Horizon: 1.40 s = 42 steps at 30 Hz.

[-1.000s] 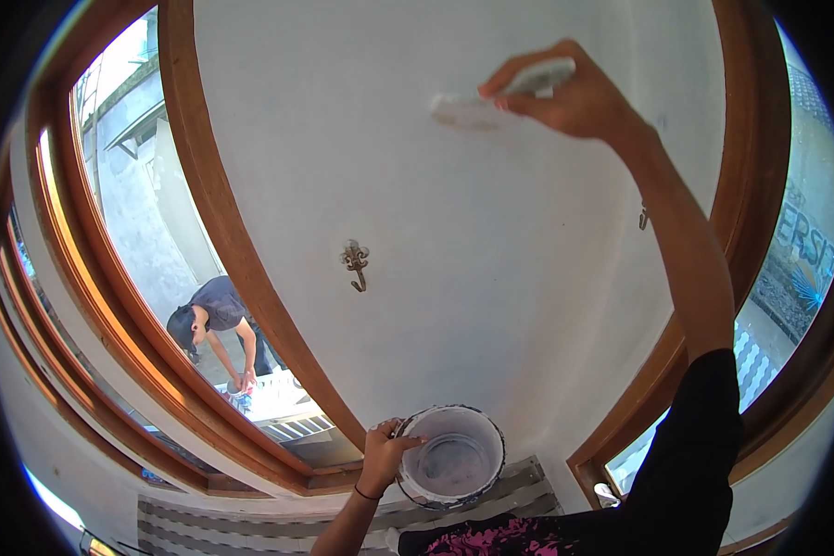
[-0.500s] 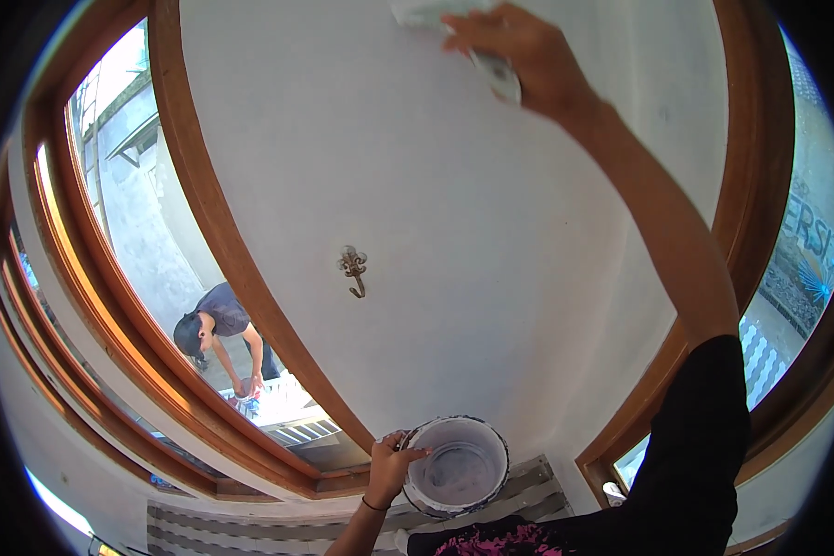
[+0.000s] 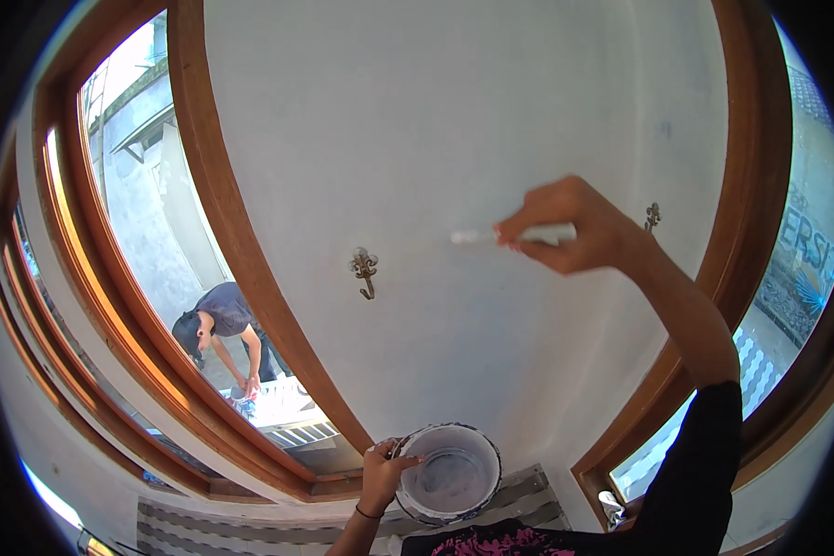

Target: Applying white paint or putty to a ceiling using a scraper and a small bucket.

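My right hand [image 3: 565, 227] grips a white paintbrush [image 3: 468, 237] in front of the pale wall [image 3: 454, 111], near the middle of the view. A metal hook [image 3: 363, 268] is on the wall left of the brush, and a second hook [image 3: 652, 216] shows beyond my wrist. Low in the view, my left hand [image 3: 382, 473] holds the rim of a round bucket [image 3: 447, 477], which has pale paint or residue inside.
Wooden window frames [image 3: 232, 250] border the wall on both sides. Through the left window a person [image 3: 222, 315] in a cap bends over a white slatted surface [image 3: 292, 431]. A grey-and-white patterned band [image 3: 204, 526] runs along the bottom.
My right hand rose toward the top of the wall, then came down to about hook height with the brush. My left hand and the bucket shifted only slightly.
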Tool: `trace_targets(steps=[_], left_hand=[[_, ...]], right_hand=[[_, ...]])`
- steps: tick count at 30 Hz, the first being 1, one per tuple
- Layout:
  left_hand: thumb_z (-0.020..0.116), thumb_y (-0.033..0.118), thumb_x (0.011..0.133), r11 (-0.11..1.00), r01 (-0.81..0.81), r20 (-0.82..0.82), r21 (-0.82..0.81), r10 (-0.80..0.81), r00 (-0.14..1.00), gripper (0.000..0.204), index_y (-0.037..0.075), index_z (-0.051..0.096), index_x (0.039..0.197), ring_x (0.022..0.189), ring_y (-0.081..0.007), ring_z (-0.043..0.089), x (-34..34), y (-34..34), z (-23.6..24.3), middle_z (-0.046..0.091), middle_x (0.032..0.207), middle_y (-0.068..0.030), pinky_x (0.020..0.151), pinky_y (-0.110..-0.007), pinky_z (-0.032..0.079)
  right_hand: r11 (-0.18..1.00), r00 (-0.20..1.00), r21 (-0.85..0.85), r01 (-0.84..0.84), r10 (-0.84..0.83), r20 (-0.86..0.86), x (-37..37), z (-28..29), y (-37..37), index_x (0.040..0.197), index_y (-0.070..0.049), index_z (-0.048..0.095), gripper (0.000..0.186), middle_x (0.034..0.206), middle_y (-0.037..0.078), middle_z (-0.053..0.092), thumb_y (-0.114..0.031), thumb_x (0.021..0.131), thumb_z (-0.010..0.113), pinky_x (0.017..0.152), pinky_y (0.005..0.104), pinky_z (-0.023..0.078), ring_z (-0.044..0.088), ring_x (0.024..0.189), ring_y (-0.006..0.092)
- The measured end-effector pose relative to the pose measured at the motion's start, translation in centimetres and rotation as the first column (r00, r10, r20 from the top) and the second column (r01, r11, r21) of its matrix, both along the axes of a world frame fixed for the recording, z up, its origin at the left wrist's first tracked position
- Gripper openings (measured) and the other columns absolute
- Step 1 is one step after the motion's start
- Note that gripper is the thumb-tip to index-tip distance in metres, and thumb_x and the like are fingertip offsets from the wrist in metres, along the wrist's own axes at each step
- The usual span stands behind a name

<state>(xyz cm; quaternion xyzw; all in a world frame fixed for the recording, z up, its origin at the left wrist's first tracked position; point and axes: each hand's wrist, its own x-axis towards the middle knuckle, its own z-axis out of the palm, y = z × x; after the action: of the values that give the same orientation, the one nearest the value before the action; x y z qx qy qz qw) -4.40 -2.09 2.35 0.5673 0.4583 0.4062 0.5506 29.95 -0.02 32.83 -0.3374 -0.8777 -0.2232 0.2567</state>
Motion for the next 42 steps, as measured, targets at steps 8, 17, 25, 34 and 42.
trace_targets(steps=[8,17,25,34,42], left_hand=[[0.071,0.001,0.07,0.999,0.001,0.045,0.037,-0.002,0.999,0.016,-0.006,0.071,0.085,0.07,-0.0126,0.062,1.3,0.5,0.7,0.07,0.077,-0.0066,0.067,-0.027,0.049],[0.074,0.0,0.071,0.999,-0.005,0.07,-0.035,0.007,0.998,0.024,-0.005,0.072,0.094,0.076,-0.0114,0.061,1.2,0.9,0.5,0.071,0.083,-0.0039,0.073,-0.026,0.049],[0.075,-0.001,0.071,1.0,-0.012,0.036,-0.005,0.012,0.999,0.029,-0.005,0.073,0.1,0.079,-0.0122,0.063,0.7,0.3,-0.5,0.072,0.086,-0.0056,0.075,-0.026,0.05],[0.072,-0.003,0.07,0.999,-0.018,0.079,-0.038,0.021,0.997,0.024,-0.006,0.071,0.094,0.078,-0.0132,0.064,0.6,0.4,0.1,0.073,0.087,-0.0072,0.075,-0.027,0.05],[0.07,-0.004,0.069,1.0,0.0,0.024,0.014,0.0,1.0,0.021,-0.006,0.07,0.09,0.077,-0.0143,0.065,0.4,0.7,-1.9,0.072,0.085,-0.008,0.074,-0.027,0.05]], right_hand=[[0.996,0.979,-0.075,-0.04,0.024,-0.204,-0.8,13.7,3.1,0.086,-0.002,0.074,0.01,0.078,0.003,0.071,0.004,0.077,0.073,0.064,0.0252,0.051,0.064,0.07,0.0087],[0.878,0.982,0.476,0.038,0.055,-0.18,-2.5,25.1,1.9,0.087,-0.004,0.07,0.014,0.084,0.007,0.071,-0.012,0.077,0.076,0.077,0.0371,0.052,0.066,0.08,0.0206],[0.607,0.984,0.784,-0.132,0.173,0.032,0.1,12.7,7.2,0.086,-0.005,0.073,0.016,0.086,0.009,0.073,0.003,0.072,0.072,0.067,0.035,0.053,0.066,0.076,0.0241],[0.828,0.981,0.534,-0.17,0.195,0.009,1.4,-5.6,5.2,0.079,-0.008,0.071,0.013,0.076,0.003,0.065,0.002,0.071,0.076,0.063,0.0326,0.056,0.063,0.066,0.0215],[0.961,0.98,0.194,-0.199,0.191,0.059,1.3,-7.5,2.8,0.093,-0.011,0.07,0.025,0.094,0.003,0.071,-0.004,0.069,0.073,0.06,0.0323,0.054,0.067,0.08,0.0204]])
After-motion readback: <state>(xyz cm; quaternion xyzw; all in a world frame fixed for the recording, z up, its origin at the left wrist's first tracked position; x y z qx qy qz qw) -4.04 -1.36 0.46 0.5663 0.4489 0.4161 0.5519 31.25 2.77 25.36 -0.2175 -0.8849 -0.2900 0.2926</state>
